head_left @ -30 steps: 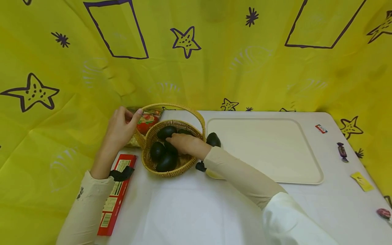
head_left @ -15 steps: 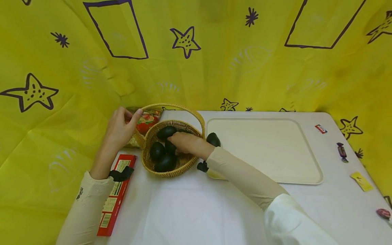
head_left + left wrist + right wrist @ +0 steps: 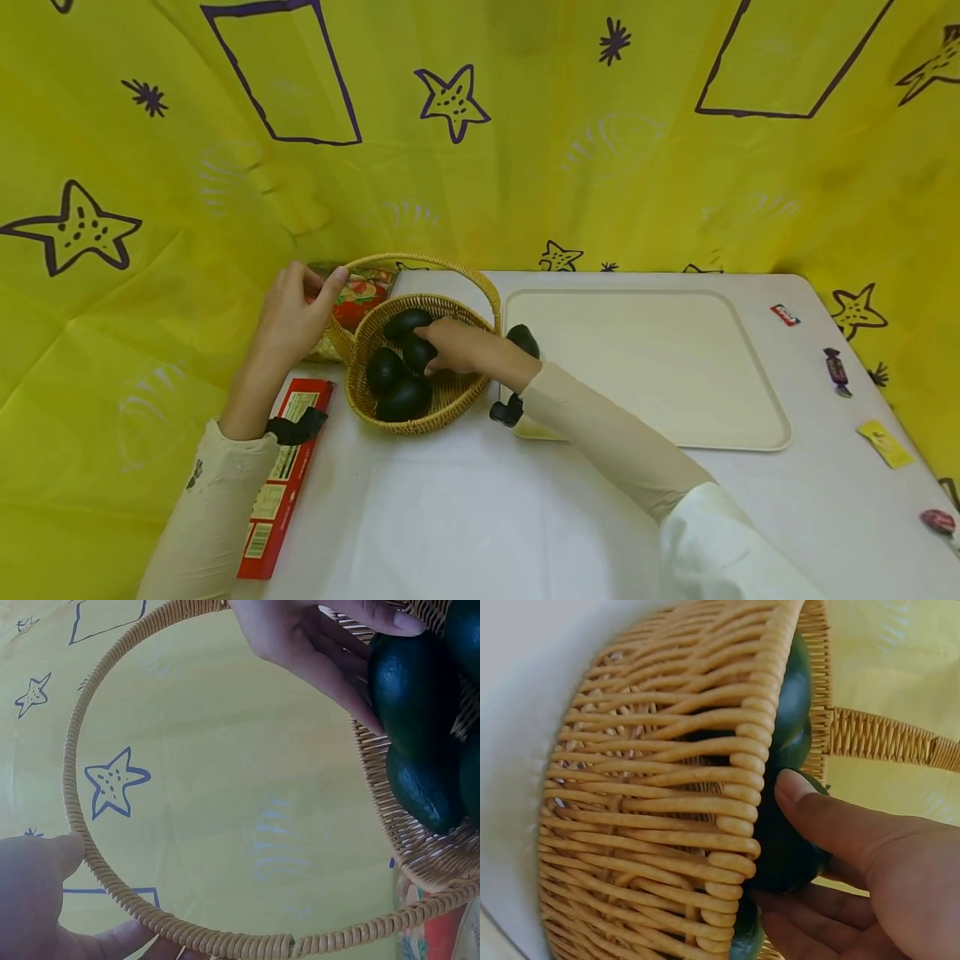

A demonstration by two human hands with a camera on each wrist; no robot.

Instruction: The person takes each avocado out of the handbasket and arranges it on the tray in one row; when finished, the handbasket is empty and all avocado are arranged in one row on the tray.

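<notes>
A wicker basket [image 3: 442, 398] with an arched handle [image 3: 459, 270] stands left of the middle of the table and holds several dark green avocados [image 3: 406, 322]. My right hand [image 3: 432, 346] reaches into it, its thumb and fingers curled round one avocado [image 3: 417, 353]; the right wrist view shows the thumb [image 3: 832, 819] pressed on that avocado [image 3: 784, 855] behind the basket wall [image 3: 667, 810]. My left hand [image 3: 318, 282] pinches the left end of the handle, with its thumb [image 3: 56, 859] against the handle [image 3: 75, 802]. Another avocado [image 3: 522, 337] lies on the cream tray [image 3: 660, 375].
A red carton [image 3: 281, 483] lies under my left forearm. A bright snack packet [image 3: 358, 296] sits behind the basket. Small wrapped sweets [image 3: 837, 371] and a yellow sachet [image 3: 887, 443] lie along the right side. Yellow patterned cloth walls in the table.
My right hand has closed on one avocado and drawn it slightly up and back from among the others. The forearm has shifted right. My left hand has stayed on the handle.
</notes>
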